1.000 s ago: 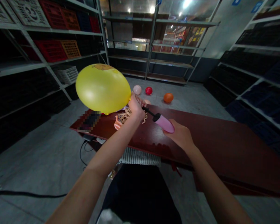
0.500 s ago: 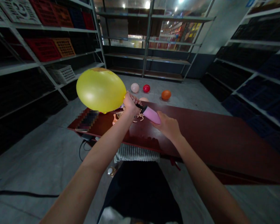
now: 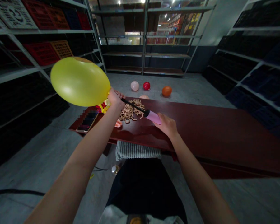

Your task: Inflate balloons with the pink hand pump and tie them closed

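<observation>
A large inflated yellow balloon (image 3: 80,81) floats out to the left above the table, its neck pinched in my left hand (image 3: 115,99). The fingers of that hand also close around the far end of a pink balloon pump (image 3: 153,117); the nozzle itself is hidden. My right hand (image 3: 168,125) wraps the pump's pink barrel, and a length of black rod shows between the two hands. Under the rod lies a pile of tan curly pieces (image 3: 128,113). Close to my left forearm are a pinkish-orange limp balloon (image 3: 118,123) and several colourful limp balloons (image 3: 104,107).
A dark red table (image 3: 200,127) stretches to the right. A blurred flat dark object (image 3: 87,120) rests at its left end. Pale (image 3: 134,86), red (image 3: 146,86) and orange (image 3: 166,91) balloons sit on the floor behind. Shelving with crates (image 3: 40,53) stands around.
My left hand and the yellow balloon have moved left, away from my right hand. More of the pump's black rod is drawn out. The pile on the table shows more fully.
</observation>
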`<state>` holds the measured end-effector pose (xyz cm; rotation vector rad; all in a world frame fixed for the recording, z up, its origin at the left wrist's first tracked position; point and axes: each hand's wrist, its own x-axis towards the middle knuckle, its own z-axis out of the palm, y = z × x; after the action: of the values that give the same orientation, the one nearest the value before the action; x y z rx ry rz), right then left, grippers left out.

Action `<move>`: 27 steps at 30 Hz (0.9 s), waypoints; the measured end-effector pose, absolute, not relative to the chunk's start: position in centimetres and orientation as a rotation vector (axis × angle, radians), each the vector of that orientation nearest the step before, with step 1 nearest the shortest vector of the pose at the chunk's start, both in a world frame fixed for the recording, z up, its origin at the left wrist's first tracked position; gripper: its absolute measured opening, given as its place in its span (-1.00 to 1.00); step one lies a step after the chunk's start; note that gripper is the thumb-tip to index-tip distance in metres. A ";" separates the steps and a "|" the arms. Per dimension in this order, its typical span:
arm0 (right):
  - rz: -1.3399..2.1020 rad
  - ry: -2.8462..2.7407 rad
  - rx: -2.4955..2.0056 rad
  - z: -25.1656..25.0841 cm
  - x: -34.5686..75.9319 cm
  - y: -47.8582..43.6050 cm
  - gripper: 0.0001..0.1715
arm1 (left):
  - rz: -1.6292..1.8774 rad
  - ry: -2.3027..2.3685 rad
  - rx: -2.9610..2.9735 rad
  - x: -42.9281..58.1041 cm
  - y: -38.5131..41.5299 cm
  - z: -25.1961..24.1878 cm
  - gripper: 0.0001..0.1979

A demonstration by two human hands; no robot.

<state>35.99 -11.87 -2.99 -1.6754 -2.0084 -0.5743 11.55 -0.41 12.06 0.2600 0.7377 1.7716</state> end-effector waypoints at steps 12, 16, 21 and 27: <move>-0.572 -1.813 -1.643 -4.2 36.9 -11.6 -0.49 | 1.737 0.678 0.415 16.2 -0.7 11.8 -0.55; -0.555 -1.785 -1.655 -4.4 37.0 -11.4 -0.48 | 1.679 0.671 0.458 19.7 -1.6 10.2 -0.52; -0.487 -1.778 -1.702 -4.3 37.1 -11.4 -0.44 | 1.620 0.610 0.467 23.3 -2.9 7.5 -0.50; -0.449 -1.810 -1.725 -4.0 36.5 -11.4 -0.45 | 1.633 0.602 0.453 22.8 -2.5 6.7 -0.50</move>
<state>36.49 -11.41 -3.98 -1.7249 -1.8099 -0.4490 22.83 -2.53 6.67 0.4534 0.6021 1.6327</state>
